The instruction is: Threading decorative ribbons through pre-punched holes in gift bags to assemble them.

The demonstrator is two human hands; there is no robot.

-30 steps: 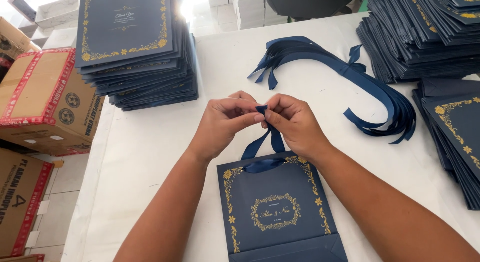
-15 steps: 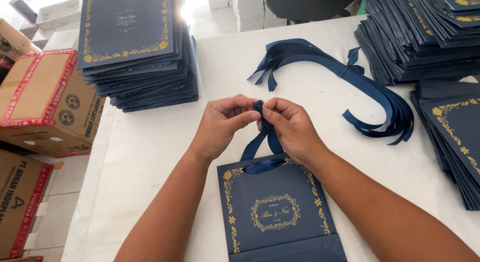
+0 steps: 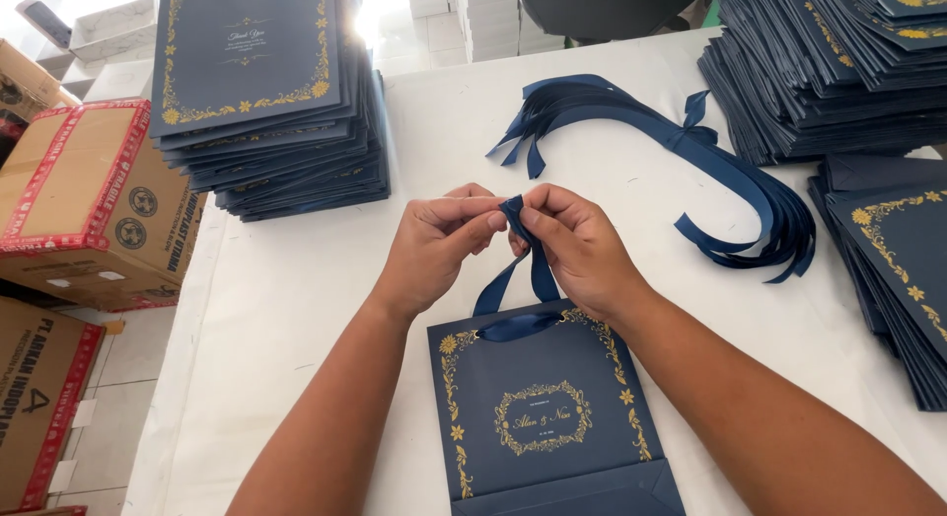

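Observation:
A flat navy paper bag [image 3: 543,417] with gold floral trim lies on the white table [image 3: 296,279] in front of me. A navy ribbon [image 3: 533,269] runs through two holes at the bag's top edge and rises to my fingers. My left hand [image 3: 434,245] and my right hand [image 3: 577,245] meet just above the bag, both pinching the ribbon's ends together between thumb and forefinger.
A bundle of loose navy ribbons [image 3: 691,151] lies behind my hands. Tall stacks of the same navy bags stand at the back left [image 3: 261,92], back right [image 3: 838,62] and right edge [image 3: 903,269]. Cardboard boxes [image 3: 89,200] sit left of the table.
My fingers have worked the ribbon ends closer together above the bag; both hands stayed in place.

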